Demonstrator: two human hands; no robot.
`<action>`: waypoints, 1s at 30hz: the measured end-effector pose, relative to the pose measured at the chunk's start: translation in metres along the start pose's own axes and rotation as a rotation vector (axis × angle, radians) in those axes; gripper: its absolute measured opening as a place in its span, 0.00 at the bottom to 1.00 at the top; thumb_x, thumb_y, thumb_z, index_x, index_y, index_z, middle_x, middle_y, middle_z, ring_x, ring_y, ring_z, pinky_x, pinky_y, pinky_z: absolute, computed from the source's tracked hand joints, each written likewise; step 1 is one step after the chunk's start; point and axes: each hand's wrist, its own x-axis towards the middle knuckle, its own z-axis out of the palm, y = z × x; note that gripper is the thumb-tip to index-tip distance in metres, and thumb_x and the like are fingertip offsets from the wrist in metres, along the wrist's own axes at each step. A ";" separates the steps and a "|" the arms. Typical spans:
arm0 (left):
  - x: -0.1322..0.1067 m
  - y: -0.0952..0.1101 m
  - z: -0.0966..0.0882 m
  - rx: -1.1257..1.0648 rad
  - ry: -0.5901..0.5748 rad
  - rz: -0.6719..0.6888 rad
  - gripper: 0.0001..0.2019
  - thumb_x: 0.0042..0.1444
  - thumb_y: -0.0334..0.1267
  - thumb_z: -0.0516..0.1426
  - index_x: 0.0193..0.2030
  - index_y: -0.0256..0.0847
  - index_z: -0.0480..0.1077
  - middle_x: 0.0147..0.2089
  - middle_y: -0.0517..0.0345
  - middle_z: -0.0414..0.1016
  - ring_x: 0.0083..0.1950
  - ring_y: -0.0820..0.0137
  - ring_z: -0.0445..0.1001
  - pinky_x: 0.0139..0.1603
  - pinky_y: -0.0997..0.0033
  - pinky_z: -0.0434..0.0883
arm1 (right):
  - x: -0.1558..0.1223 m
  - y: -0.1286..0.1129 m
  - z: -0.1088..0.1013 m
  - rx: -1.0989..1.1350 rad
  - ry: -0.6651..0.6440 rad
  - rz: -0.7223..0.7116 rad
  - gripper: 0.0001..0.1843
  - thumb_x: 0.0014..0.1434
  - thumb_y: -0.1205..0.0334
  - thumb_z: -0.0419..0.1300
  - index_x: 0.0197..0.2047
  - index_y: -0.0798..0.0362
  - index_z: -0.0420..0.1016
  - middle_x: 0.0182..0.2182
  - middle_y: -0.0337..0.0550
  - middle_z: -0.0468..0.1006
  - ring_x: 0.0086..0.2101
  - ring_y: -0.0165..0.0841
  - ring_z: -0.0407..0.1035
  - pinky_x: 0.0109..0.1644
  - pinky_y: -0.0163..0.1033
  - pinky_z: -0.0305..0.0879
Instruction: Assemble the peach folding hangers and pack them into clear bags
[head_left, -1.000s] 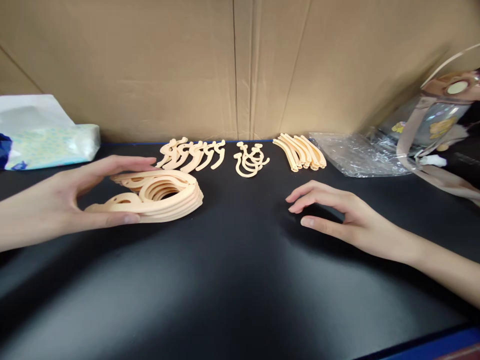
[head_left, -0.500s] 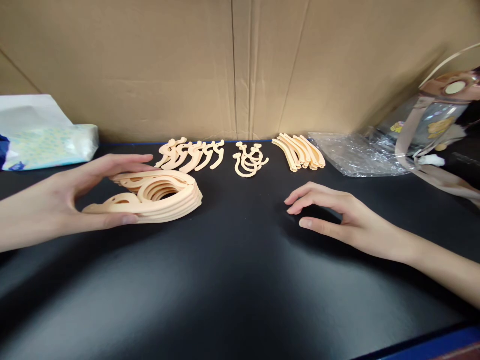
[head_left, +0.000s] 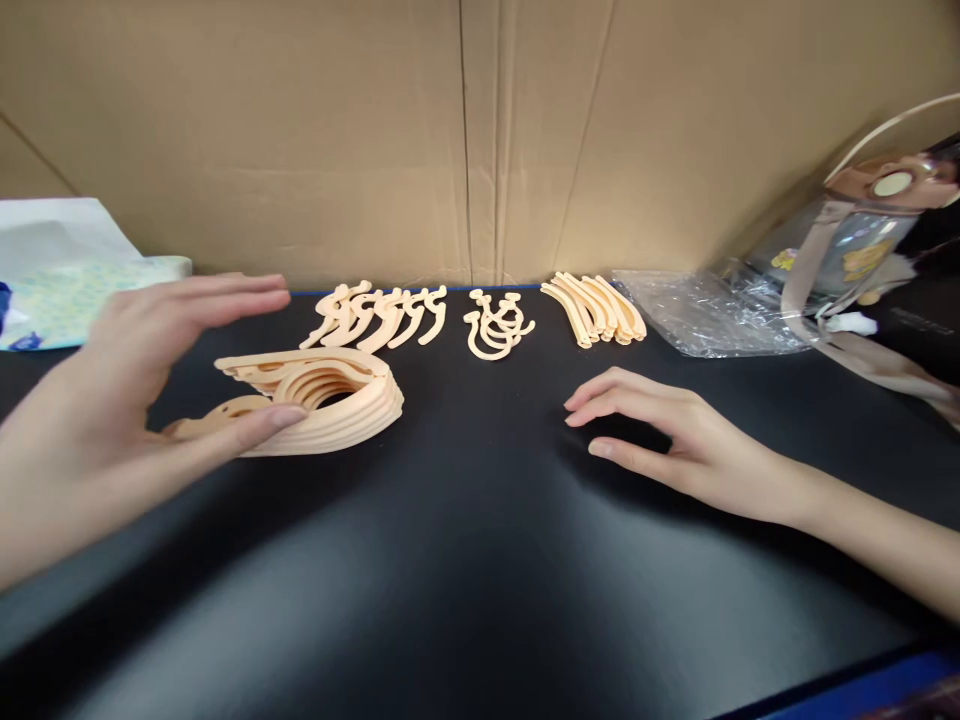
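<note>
My left hand [head_left: 142, 390] is open at the left, thumb and fingers spread wide apart. Its thumb passes in front of a stack of flat, peach-coloured looped plastic pieces [head_left: 360, 415]; whether it touches them I cannot tell. Over the black tabletop at the right, my right hand [head_left: 667, 435] has its fingers loosely bent and apart, with nothing in them. Along the back lie several curved arm pieces [head_left: 382, 318], a small cluster of hooks [head_left: 495, 325] and a bundle of long curved strips [head_left: 596, 308], all the same peach colour.
Cardboard [head_left: 300, 150] stands as a wall behind the table [head_left: 480, 560]. At the back left is a pack of tissues [head_left: 82, 290]. A clear plastic bag [head_left: 697, 310] lies at the back right, beside a transparent bottle [head_left: 855, 240] with a strap.
My left hand has lifted off the looped pieces, its fingers rising and spreading wider. The stack stays in place, and my right hand is nearly still. The view has shifted slightly.
</note>
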 end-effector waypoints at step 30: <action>-0.030 0.080 0.032 -0.057 -0.292 0.653 0.19 0.71 0.45 0.47 0.58 0.41 0.72 0.62 0.54 0.74 0.58 0.60 0.77 0.55 0.61 0.74 | 0.113 -0.016 0.050 -0.612 -0.011 -0.257 0.24 0.70 0.53 0.52 0.52 0.66 0.77 0.54 0.60 0.77 0.53 0.47 0.73 0.60 0.51 0.68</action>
